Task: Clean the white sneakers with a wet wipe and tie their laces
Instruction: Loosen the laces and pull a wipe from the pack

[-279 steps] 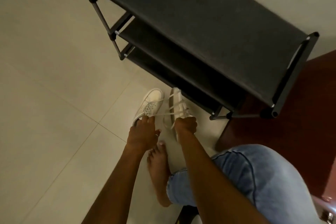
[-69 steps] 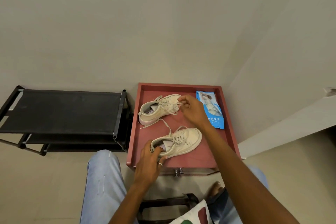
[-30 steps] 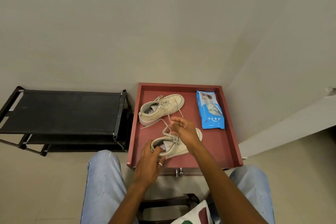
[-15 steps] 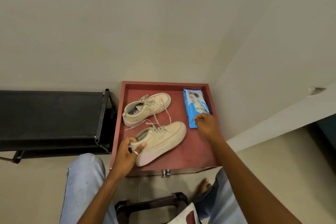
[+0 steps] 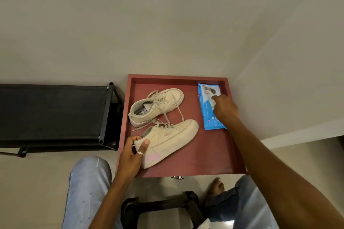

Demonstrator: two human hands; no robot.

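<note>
Two off-white sneakers lie on a red tray-topped table (image 5: pixel 210 156) with their laces loose. The far sneaker (image 5: pixel 158 105) rests near the back left. The near sneaker (image 5: pixel 172 138) is tilted on its side, and my left hand (image 5: pixel 132 156) grips its heel, thumb on the collar. A blue wet-wipe pack (image 5: pixel 206 109) lies along the right side of the tray. My right hand (image 5: pixel 224 108) lies on top of the pack, fingers reaching toward its lid. Whether the fingers pinch anything is hidden.
A black shoe rack (image 5: pixel 54 113) stands against the wall left of the table. A dark stool (image 5: pixel 160 208) sits between my jeans-clad knees, and my bare foot (image 5: pixel 216 188) rests on the tiled floor. A wall corner runs close on the right.
My right hand left the laces of the near sneaker and moved right onto the wet-wipe pack. My left hand tipped the near sneaker onto its side while holding its heel.
</note>
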